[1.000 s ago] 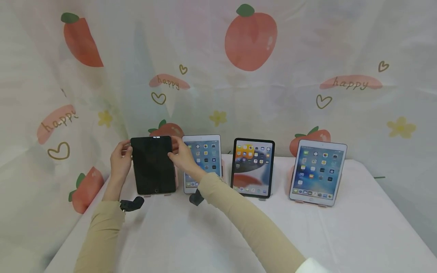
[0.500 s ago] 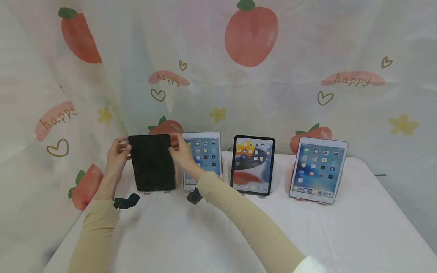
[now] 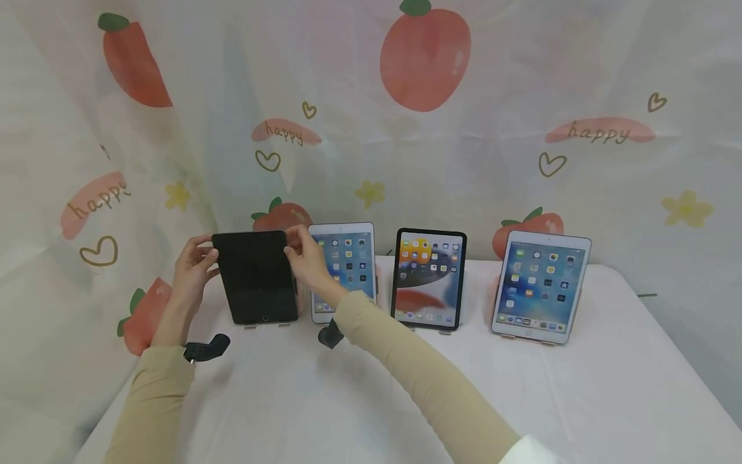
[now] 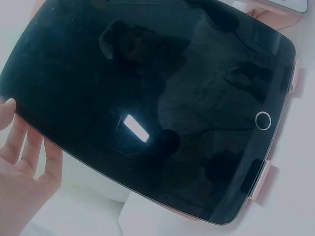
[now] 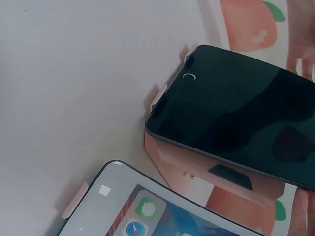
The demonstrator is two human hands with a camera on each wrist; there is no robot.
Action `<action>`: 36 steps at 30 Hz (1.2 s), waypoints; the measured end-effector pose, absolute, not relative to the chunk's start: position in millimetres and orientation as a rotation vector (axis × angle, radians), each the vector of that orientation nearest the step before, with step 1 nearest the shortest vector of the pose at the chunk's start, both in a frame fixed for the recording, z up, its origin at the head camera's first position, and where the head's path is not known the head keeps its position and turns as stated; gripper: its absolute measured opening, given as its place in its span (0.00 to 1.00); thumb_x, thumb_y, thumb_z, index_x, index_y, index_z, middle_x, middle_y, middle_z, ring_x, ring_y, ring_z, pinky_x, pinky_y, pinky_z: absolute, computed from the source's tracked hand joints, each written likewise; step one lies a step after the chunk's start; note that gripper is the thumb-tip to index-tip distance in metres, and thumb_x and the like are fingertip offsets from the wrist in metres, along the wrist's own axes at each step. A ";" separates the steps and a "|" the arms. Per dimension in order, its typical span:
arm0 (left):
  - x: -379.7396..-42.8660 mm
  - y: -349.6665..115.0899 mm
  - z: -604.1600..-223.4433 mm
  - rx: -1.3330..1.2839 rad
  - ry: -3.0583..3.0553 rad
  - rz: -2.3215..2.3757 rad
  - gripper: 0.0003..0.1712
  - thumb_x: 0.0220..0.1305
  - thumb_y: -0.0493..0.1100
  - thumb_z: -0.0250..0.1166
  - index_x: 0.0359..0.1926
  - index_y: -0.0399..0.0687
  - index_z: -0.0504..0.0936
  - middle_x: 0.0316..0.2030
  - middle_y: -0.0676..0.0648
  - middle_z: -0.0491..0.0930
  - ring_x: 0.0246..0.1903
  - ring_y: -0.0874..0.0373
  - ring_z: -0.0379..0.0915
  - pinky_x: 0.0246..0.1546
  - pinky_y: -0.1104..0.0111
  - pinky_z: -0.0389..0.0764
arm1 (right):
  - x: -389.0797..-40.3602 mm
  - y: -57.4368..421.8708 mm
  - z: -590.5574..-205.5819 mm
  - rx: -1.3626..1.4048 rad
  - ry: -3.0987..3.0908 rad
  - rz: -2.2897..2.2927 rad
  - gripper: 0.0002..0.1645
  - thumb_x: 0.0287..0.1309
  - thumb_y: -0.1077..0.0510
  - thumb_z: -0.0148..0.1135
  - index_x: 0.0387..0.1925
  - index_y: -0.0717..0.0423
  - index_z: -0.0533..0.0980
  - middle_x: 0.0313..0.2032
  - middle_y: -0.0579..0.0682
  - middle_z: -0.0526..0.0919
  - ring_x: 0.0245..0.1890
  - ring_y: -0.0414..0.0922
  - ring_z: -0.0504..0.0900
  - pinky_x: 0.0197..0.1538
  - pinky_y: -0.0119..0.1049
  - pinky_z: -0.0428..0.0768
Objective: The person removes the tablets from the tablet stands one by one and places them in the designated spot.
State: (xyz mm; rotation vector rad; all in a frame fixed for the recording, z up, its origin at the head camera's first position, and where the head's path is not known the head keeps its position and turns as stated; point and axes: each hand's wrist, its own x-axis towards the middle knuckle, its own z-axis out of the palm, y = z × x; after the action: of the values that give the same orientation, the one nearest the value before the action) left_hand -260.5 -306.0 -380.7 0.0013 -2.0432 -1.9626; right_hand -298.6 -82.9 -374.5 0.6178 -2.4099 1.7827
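A black tablet [image 3: 257,277] with a dark screen and a round home button stands on a pink stand [image 5: 172,160] at the left of the row. My left hand [image 3: 190,274] holds its upper left edge, thumb at the front and fingers behind, as the left wrist view also shows. At the upper right edge, my right hand [image 3: 310,261] pinches the tablet between thumb and fingers. The fingertips behind it are hidden. Its lower edge sits in the stand's two front hooks [image 4: 261,181]. Just right of it is a white tablet [image 3: 350,254] with a lit screen, partly covered by my right hand and forearm.
Farther right stand a black-framed lit tablet [image 3: 429,280] and another white lit tablet [image 3: 540,287], each on a stand. All are on a white-covered table [image 3: 324,406]. A printed curtain [image 3: 348,84] hangs close behind and on the left side.
The black tablet's top has shifted a little to the left while its bottom stays in the stand. My left hand has moved left with it; the right hand keeps its hold.
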 end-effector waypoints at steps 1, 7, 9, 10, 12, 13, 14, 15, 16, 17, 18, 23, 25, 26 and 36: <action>-259.9 -305.8 -380.4 -0.005 -2.017 -1.983 0.16 0.64 0.41 0.54 0.52 0.56 0.71 0.34 0.56 0.73 0.33 0.66 0.73 0.35 0.79 0.76 | -297.6 -82.2 -373.8 0.619 -2.411 1.783 0.15 0.62 0.61 0.51 0.51 0.48 0.66 0.41 0.51 0.77 0.39 0.42 0.75 0.39 0.28 0.73; -253.6 -303.0 -375.5 -0.020 -1.906 -2.034 0.14 0.63 0.37 0.55 0.49 0.56 0.73 0.32 0.56 0.75 0.32 0.67 0.73 0.33 0.78 0.77 | -290.4 -77.6 -366.9 0.655 -2.410 1.773 0.16 0.62 0.60 0.52 0.51 0.46 0.66 0.40 0.50 0.77 0.34 0.40 0.74 0.35 0.27 0.72; -250.1 -302.2 -372.5 -0.025 -1.890 -2.036 0.14 0.63 0.38 0.55 0.49 0.55 0.73 0.33 0.56 0.75 0.33 0.66 0.73 0.34 0.78 0.77 | -288.0 -76.5 -363.8 0.674 -2.409 1.767 0.17 0.62 0.60 0.52 0.51 0.45 0.66 0.40 0.50 0.77 0.32 0.40 0.74 0.32 0.26 0.72; -248.4 -302.0 -370.9 -0.028 -1.884 -2.037 0.15 0.63 0.37 0.54 0.50 0.55 0.73 0.33 0.56 0.75 0.33 0.66 0.72 0.35 0.78 0.77 | -286.9 -76.1 -362.3 0.682 -2.406 1.768 0.17 0.62 0.60 0.52 0.52 0.45 0.66 0.40 0.50 0.77 0.31 0.40 0.74 0.30 0.26 0.72; -245.1 -301.7 -367.7 -0.034 -1.876 -2.039 0.15 0.63 0.37 0.54 0.50 0.55 0.73 0.34 0.56 0.74 0.34 0.65 0.72 0.35 0.79 0.76 | -284.9 -75.4 -359.7 0.693 -2.403 1.767 0.17 0.62 0.60 0.52 0.52 0.44 0.66 0.40 0.50 0.77 0.30 0.40 0.73 0.28 0.26 0.72; -243.5 -301.6 -366.3 -0.041 -1.874 -2.040 0.15 0.63 0.37 0.54 0.51 0.54 0.73 0.34 0.56 0.74 0.34 0.65 0.71 0.36 0.78 0.76 | -283.8 -74.9 -358.6 0.698 -2.399 1.771 0.17 0.62 0.60 0.52 0.52 0.44 0.66 0.40 0.49 0.77 0.31 0.39 0.73 0.29 0.25 0.72; -242.0 -301.2 -364.9 -0.039 -1.876 -2.037 0.15 0.63 0.38 0.55 0.51 0.54 0.73 0.33 0.56 0.74 0.34 0.65 0.71 0.36 0.78 0.76 | -282.7 -74.5 -357.6 0.699 -2.395 1.776 0.17 0.62 0.60 0.52 0.52 0.44 0.66 0.40 0.49 0.77 0.32 0.39 0.73 0.29 0.25 0.72; -240.7 -301.0 -363.8 -0.041 -1.872 -2.037 0.15 0.63 0.38 0.55 0.51 0.54 0.73 0.33 0.56 0.75 0.34 0.65 0.71 0.36 0.78 0.76 | -281.6 -73.9 -356.6 0.700 -2.391 1.780 0.17 0.62 0.60 0.52 0.51 0.44 0.66 0.40 0.49 0.76 0.33 0.39 0.73 0.29 0.25 0.72; -239.0 -300.8 -362.8 -0.048 -1.865 -2.042 0.16 0.62 0.38 0.56 0.51 0.54 0.73 0.33 0.56 0.75 0.34 0.66 0.71 0.35 0.78 0.76 | -280.2 -73.1 -355.6 0.700 -2.390 1.782 0.17 0.62 0.60 0.52 0.51 0.44 0.66 0.40 0.48 0.76 0.33 0.39 0.73 0.30 0.25 0.73; -237.4 -300.5 -361.8 -0.052 -1.861 -2.043 0.16 0.62 0.38 0.56 0.51 0.54 0.73 0.33 0.56 0.75 0.34 0.66 0.72 0.35 0.78 0.76 | -278.6 -72.2 -354.5 0.701 -2.390 1.781 0.17 0.62 0.60 0.52 0.51 0.44 0.66 0.40 0.48 0.76 0.33 0.38 0.73 0.30 0.25 0.73; -235.4 -300.3 -360.7 -0.058 -1.862 -2.046 0.16 0.62 0.39 0.57 0.51 0.54 0.74 0.33 0.56 0.75 0.34 0.66 0.72 0.35 0.78 0.75 | -277.3 -71.4 -353.7 0.706 -2.387 1.782 0.17 0.62 0.60 0.52 0.51 0.44 0.66 0.39 0.48 0.76 0.34 0.39 0.73 0.31 0.25 0.74; -224.5 -300.2 -356.4 -0.114 -1.845 -2.062 0.17 0.61 0.38 0.57 0.51 0.52 0.74 0.32 0.56 0.75 0.33 0.66 0.72 0.34 0.78 0.75 | -268.9 -67.8 -350.4 0.736 -2.368 1.815 0.17 0.62 0.61 0.51 0.51 0.46 0.66 0.39 0.49 0.76 0.34 0.39 0.74 0.31 0.26 0.76; -219.8 -300.3 -355.6 -0.134 -1.849 -2.064 0.17 0.61 0.37 0.57 0.51 0.52 0.74 0.32 0.56 0.75 0.33 0.65 0.72 0.34 0.78 0.75 | -266.5 -66.9 -350.5 0.749 -2.358 1.834 0.16 0.62 0.61 0.51 0.51 0.47 0.67 0.40 0.50 0.77 0.33 0.40 0.73 0.31 0.28 0.77; -217.6 -300.5 -355.5 -0.142 -1.852 -2.068 0.17 0.61 0.37 0.57 0.52 0.52 0.73 0.33 0.56 0.75 0.33 0.65 0.71 0.34 0.78 0.75 | -265.5 -66.5 -350.8 0.754 -2.350 1.853 0.16 0.62 0.62 0.51 0.51 0.47 0.67 0.40 0.51 0.77 0.33 0.41 0.74 0.31 0.30 0.78; -198.7 -299.2 -355.5 -0.108 -1.920 -2.092 0.18 0.61 0.38 0.57 0.53 0.53 0.73 0.35 0.55 0.73 0.34 0.66 0.72 0.36 0.80 0.77 | -253.0 -61.1 -352.5 0.738 -2.312 1.965 0.15 0.59 0.64 0.54 0.48 0.50 0.70 0.38 0.54 0.76 0.29 0.44 0.75 0.34 0.41 0.83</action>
State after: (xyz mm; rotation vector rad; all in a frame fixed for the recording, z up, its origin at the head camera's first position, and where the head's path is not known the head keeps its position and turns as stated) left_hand -198.7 -299.2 -355.5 -0.1076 -1.9197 -2.0923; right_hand -253.0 -61.1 -352.5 0.7380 -2.3118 1.9647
